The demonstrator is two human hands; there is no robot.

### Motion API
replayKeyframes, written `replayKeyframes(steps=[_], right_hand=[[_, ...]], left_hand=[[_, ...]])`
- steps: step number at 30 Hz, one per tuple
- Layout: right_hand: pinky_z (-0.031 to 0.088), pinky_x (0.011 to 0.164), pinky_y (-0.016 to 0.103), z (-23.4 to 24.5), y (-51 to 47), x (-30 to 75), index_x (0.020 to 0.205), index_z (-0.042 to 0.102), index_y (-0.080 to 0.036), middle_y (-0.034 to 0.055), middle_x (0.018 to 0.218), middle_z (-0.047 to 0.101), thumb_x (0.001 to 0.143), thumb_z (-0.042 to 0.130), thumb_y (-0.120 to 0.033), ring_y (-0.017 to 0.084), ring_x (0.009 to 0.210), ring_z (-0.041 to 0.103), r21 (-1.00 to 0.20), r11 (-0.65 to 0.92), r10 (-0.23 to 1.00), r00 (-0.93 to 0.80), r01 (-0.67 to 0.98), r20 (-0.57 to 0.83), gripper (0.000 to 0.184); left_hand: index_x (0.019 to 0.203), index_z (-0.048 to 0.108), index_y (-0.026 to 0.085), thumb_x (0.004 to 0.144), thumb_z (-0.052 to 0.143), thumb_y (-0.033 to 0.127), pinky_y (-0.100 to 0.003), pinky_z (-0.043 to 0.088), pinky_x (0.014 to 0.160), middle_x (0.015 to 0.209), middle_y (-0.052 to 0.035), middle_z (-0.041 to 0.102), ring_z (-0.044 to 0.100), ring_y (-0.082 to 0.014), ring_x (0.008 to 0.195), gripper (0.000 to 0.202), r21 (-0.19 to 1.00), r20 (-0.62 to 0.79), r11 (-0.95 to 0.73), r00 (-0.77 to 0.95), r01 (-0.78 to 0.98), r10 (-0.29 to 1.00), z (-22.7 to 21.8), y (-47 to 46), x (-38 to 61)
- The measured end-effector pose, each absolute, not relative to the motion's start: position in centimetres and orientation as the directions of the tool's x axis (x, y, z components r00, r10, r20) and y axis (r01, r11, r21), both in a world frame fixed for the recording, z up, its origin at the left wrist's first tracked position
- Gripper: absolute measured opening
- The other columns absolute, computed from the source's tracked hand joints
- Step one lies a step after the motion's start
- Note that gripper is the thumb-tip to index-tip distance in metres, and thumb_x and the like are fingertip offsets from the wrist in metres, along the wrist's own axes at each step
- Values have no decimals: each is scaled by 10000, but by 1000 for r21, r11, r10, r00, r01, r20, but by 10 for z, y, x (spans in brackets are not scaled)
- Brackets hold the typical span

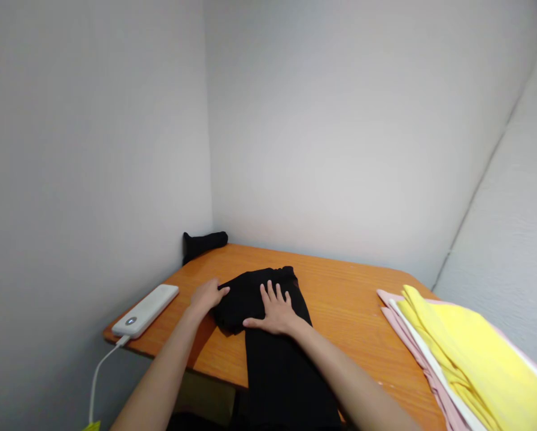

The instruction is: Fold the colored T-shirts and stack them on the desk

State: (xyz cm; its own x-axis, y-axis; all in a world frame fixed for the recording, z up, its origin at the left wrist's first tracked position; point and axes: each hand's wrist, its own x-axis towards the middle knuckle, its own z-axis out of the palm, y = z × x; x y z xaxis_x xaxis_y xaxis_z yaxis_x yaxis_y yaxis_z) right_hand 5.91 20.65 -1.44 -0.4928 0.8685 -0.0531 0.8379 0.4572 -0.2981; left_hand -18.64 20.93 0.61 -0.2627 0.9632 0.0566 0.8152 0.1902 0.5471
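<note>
A black garment (243,299) lies on the wooden table in front of me, with part of it folded over at the far side. One long piece runs toward me and hangs over the near edge; its exact kind is not clear. My left hand (209,294) pinches the garment's left edge, thumb on top and the other fingers mostly hidden. Flat on the middle of the cloth rests my right hand (275,312), fingers spread, pressing on it without gripping.
On the table's (349,299) left side lies a white power bank (146,310) with a white cable (98,371) plugged in. A black bundle (204,243) sits in the far left corner. Folded yellow, white and pink clothes (479,353) are stacked at right. Walls (340,120) enclose the table.
</note>
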Motion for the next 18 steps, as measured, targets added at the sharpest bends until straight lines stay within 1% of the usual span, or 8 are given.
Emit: replayKeyframes(steps=[3,5,9,10,12,14,16,18], right_hand=[[-63,1120,613,-14,204,57,1540,-39,-157,118,1574,-151,693,400,-896,400,1433,-134,-294,459,868,-494,839,-53,1207],[-64,1118,618,-11,202,57,1541,-19,-140,131,1575,-137,676,375,-920,407,1431,-134,-296,459,872,-489,838,-33,1230],[-54,1128,605,-2,187,59,1540,79,-85,172,1582,-54,728,278,-909,409,1439,-94,-306,450,883,-468,839,16,1174],[-46,1130,605,0,181,60,1536,133,-76,179,1585,-4,763,238,-886,408,1441,-81,-310,458,879,-477,833,15,1125],[-31,1135,607,3,163,62,1511,259,-65,200,1573,142,811,186,-843,414,1445,-21,-319,487,857,-515,813,-2,1049],[-19,1144,599,3,140,65,1494,309,-54,223,1540,246,819,208,-828,424,1441,58,-329,526,828,-560,784,-12,1031],[-15,1158,577,1,115,69,1521,220,-54,221,1552,210,812,272,-823,414,1444,69,-341,568,800,-599,749,16,1047],[-23,1165,562,0,93,75,1541,89,-78,186,1583,84,810,334,-809,389,1453,-8,-354,616,763,-644,704,49,1063]], left_hand=[[907,603,132,912,560,431,-300,503,669,795,-13,640,612,-136,682,302,670,7,161,-224,724,975,21,214,-183],[912,600,129,941,464,493,-262,491,613,778,-29,662,625,-133,644,389,743,2,92,-140,663,990,32,216,-172],[1160,563,139,991,164,510,-258,521,753,1050,-96,716,681,-156,903,571,799,80,-117,90,589,993,40,217,-132],[1215,545,147,994,148,487,-269,519,808,1117,-98,705,670,-159,976,568,790,99,-163,139,590,985,38,216,-122],[1228,571,159,984,240,451,-305,477,946,1209,-99,678,623,-177,1112,504,745,130,-241,219,623,967,29,212,-104],[1188,630,170,955,354,419,-339,364,1088,1315,-96,621,521,-202,1261,438,669,148,-303,277,679,949,16,206,-93],[1232,628,185,932,417,428,-367,223,1173,1441,-81,510,370,-219,1391,440,580,151,-352,327,735,933,3,198,-87],[1354,537,203,931,413,474,-409,124,1198,1534,-63,372,226,-229,1460,517,493,140,-384,365,781,921,-6,191,-84]])
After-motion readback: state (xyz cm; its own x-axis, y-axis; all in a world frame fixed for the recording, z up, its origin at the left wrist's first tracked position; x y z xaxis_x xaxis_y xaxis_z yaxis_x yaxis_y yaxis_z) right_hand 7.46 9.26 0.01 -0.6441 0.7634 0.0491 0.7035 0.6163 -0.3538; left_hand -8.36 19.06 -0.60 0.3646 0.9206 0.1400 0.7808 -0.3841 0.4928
